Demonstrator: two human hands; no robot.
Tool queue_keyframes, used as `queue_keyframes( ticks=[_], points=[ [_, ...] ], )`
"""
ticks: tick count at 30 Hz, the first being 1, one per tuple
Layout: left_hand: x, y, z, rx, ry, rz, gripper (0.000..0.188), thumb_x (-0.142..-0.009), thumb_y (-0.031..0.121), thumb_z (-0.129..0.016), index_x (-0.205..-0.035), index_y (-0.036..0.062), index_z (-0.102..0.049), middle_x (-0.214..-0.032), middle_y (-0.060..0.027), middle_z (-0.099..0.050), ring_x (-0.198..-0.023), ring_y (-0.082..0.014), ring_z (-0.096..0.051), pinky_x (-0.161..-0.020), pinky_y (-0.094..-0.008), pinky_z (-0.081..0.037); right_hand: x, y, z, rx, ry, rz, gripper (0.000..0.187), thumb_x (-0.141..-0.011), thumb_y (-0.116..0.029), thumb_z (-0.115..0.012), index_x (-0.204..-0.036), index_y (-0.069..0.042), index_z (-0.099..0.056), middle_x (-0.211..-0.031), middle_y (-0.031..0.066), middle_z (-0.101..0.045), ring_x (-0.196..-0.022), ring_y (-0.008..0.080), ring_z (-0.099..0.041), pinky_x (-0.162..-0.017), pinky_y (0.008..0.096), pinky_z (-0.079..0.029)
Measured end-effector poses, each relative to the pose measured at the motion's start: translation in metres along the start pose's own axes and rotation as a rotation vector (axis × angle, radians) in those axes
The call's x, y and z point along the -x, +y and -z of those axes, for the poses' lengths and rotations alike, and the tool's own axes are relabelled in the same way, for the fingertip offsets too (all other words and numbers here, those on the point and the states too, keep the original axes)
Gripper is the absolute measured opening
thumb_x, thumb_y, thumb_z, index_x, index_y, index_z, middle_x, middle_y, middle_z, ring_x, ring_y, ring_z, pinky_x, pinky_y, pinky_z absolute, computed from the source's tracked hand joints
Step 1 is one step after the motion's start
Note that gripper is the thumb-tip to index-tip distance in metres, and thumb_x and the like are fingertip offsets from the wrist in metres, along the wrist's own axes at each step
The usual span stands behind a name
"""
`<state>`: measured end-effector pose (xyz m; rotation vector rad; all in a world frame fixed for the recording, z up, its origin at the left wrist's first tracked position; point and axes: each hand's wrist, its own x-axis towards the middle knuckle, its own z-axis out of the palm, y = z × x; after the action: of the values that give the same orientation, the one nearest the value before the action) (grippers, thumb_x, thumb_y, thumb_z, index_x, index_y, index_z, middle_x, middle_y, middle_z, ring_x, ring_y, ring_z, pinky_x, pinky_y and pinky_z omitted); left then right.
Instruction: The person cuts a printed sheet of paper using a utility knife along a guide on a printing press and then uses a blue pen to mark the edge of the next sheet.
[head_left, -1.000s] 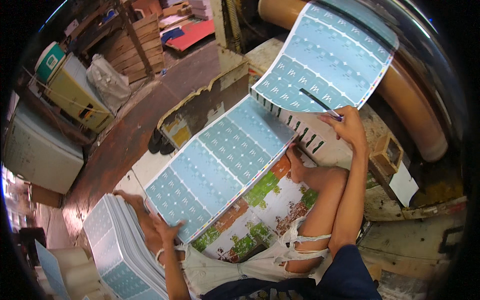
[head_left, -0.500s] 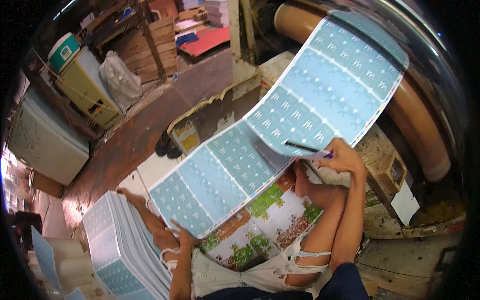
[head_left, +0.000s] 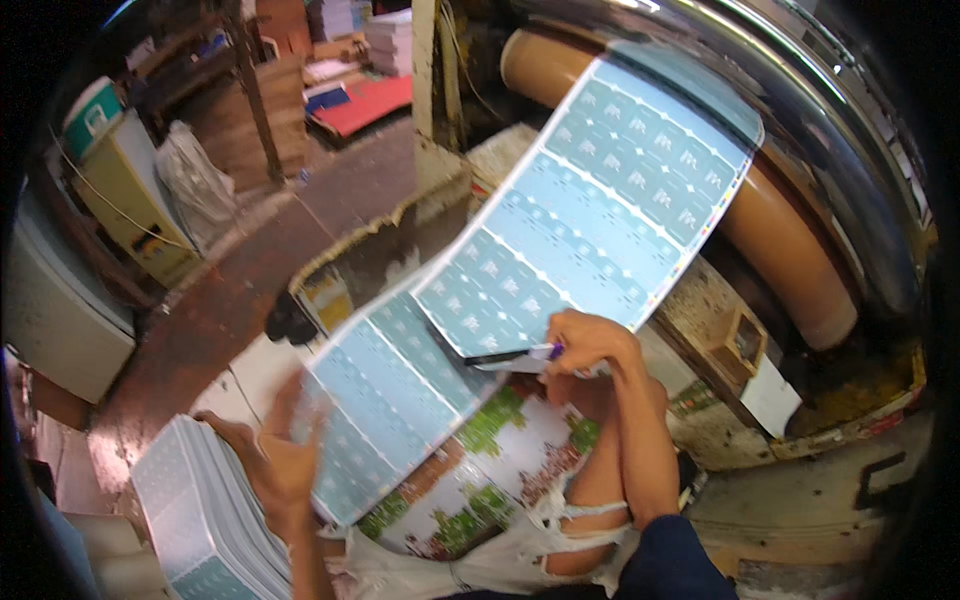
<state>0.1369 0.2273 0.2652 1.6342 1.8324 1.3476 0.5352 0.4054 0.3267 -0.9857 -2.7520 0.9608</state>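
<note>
A long web of blue-green printed sheet (head_left: 590, 210) comes down from a roller at the upper right. Its free end curls over a second printed sheet (head_left: 400, 370), which slopes across above my lap. My right hand (head_left: 595, 345) is closed around the purple handle of a knife (head_left: 500, 357), whose long, thin, dark blade lies along the web's lower edge. Beside the lower sheet's left end is my left hand (head_left: 290, 440), blurred, thumb and fingers apart, apparently holding nothing. Whether it touches that sheet I cannot tell.
A thick stack of similar printed sheets (head_left: 195, 500) stands at the lower left. Brown rollers (head_left: 800, 260) and a shiny metal cylinder fill the upper right. Under the sheets lies a picture-printed surface (head_left: 490, 460). A small wooden box (head_left: 735, 340) sits right of my arm.
My left hand has lifted off the lower sheet's near corner and moved up along its left end. The knife has shifted left along the web's edge with my right hand. The view has turned slightly.
</note>
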Motion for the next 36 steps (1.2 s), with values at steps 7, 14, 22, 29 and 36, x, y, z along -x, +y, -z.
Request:
queue_keyframes(
  ticks=[7,14,22,29,36],
  points=[
    [0.022,0.061,0.047,-0.108,0.12,-0.173,0.074,-0.08,0.022,-0.071,-0.139,-0.0045,-0.035,-0.134,-0.0209,-0.049,-0.119,-0.0348,-0.051,-0.104,-0.0414,-0.038,-0.039,-0.006,0.021,-0.241,-0.284,-0.288,0.029,-0.062,-0.022,-0.082,-0.062,0.003,-0.066,-0.049,0.0074,-0.058,-0.04,0.0148,-0.056,-0.039,0.0304,-0.042],
    [0.028,0.07,0.051,-0.156,0.016,-0.063,0.069,-0.085,0.027,-0.065,-0.139,-0.0042,-0.034,-0.133,-0.0199,-0.048,-0.117,-0.0339,-0.051,-0.102,-0.0449,-0.038,-0.033,-0.032,0.093,-0.175,-0.374,-0.208,0.026,-0.071,-0.02,-0.08,-0.064,0.002,-0.067,-0.049,0.0042,-0.06,-0.04,0.0087,-0.052,-0.037,0.026,-0.039],
    [0.015,0.117,0.05,-0.077,0.089,0.212,0.065,-0.091,0.033,-0.059,-0.138,-0.0039,-0.032,-0.133,-0.0188,-0.047,-0.116,-0.0328,-0.05,-0.1,-0.0489,-0.039,0.062,-0.144,0.077,-0.175,-0.297,0.168,0.031,-0.066,-0.021,-0.075,-0.063,0.006,-0.061,-0.05,0.0161,-0.057,-0.043,0.0242,-0.058,-0.042,0.0364,-0.045],
    [0.03,0.205,-0.038,1.579,-0.206,1.154,0.051,-0.094,0.03,-0.057,-0.127,-0.0041,-0.043,-0.121,-0.0175,-0.056,-0.103,-0.0307,-0.06,-0.09,-0.0464,-0.049,0.055,-0.168,0.062,-0.295,-0.377,0.327,0.024,-0.067,-0.016,-0.072,-0.064,0.005,-0.062,-0.05,0.0121,-0.057,-0.046,0.0226,-0.06,-0.041,0.0342,-0.046],
    [0.05,0.163,-0.041,0.967,-0.113,1.025,0.046,-0.085,0.004,-0.067,-0.125,-0.0038,-0.045,-0.109,-0.015,-0.062,-0.1,-0.0237,-0.063,-0.084,-0.0367,-0.054,0.038,-0.183,0.049,-0.335,-0.649,0.085,0.039,-0.069,-0.029,-0.08,-0.08,0.004,-0.063,-0.066,0.0135,-0.063,-0.05,0.0227,-0.064,-0.043,0.0331,-0.048]
  ],
)
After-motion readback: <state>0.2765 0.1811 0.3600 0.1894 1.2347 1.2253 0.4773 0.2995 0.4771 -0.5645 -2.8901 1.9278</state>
